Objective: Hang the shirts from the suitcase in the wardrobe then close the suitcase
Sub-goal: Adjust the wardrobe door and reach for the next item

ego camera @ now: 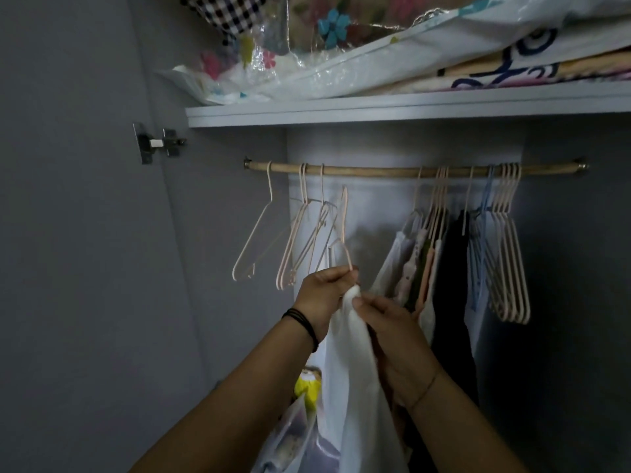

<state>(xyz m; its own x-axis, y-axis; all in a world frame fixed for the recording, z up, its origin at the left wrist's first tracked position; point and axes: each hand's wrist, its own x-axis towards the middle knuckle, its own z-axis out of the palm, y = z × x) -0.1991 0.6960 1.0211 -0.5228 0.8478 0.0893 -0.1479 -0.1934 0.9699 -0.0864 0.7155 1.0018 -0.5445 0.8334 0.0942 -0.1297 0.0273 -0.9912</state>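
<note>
Inside the dim wardrobe (358, 148), a wooden rail (375, 172) carries hung garments (423, 261) and bare hangers (508, 261). The left hand (324, 291) grips a pink hanger (344, 213) held just below the rail, and the right hand (386, 322) pinches the white shirt (351, 387) against its end. This shirt looks half-fitted and not yet hung (the suitcase is out of view, so closing it seems left to do).

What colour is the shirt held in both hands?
White shirt, clearest in the head view.

Wardrobe (375, 148), white shelf (375, 109) at 12 o'clock: clear plastic bags (341, 73) of patterned bedding lie on it, overhanging the front edge. Wooden rail (368, 172) beneath carries empty pink hangers (293, 240) toward 9 o'clock, hung clothes (447, 268) toward 3 o'clock.
</note>
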